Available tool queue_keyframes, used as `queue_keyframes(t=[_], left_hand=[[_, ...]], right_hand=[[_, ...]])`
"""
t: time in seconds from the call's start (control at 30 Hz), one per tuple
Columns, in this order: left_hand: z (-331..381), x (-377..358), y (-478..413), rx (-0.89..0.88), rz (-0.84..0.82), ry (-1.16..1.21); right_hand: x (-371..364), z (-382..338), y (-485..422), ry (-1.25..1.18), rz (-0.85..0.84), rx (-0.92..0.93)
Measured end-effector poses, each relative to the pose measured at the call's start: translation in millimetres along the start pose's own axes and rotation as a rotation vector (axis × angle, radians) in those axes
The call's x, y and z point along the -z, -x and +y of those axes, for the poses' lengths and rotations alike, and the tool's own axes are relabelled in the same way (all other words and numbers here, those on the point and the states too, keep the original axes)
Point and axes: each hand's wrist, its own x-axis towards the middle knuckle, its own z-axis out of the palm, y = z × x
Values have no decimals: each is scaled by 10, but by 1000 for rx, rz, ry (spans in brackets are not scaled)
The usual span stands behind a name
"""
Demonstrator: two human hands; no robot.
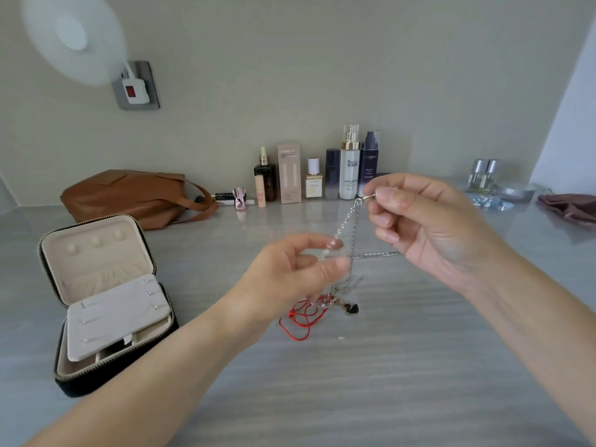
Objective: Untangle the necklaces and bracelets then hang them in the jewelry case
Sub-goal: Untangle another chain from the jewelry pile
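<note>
Silver chain (354, 227) was pinched at its clasp end by your right hand (429, 227), raised above the table (403, 350). Your left hand (300, 269) was closed on a lower strand, apart from the right. The remaining tangle (325, 301), red cord included, hung down to the table. The jewelry case (96, 285) stood open, well left. Links looked light, limp and snag-prone; grip at clasps, not mid-strand.

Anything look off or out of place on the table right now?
Only the expected tangle: silver chains and a red cord knotted between both hands. The jewelry case sits open, its hooks bare.
</note>
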Motion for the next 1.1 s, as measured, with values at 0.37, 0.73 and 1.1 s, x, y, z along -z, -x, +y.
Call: queue_keyframes(t=[0.37, 0.73, 1.1], left_hand=[[-10, 54, -16, 18, -108, -22], [103, 260, -28, -22, -141, 112], [-43, 330, -76, 122, -140, -226]], right_hand=[[83, -114, -34, -137, 115, 60], [210, -226, -71, -196, 202, 134], [382, -261, -102, -353, 349, 144]])
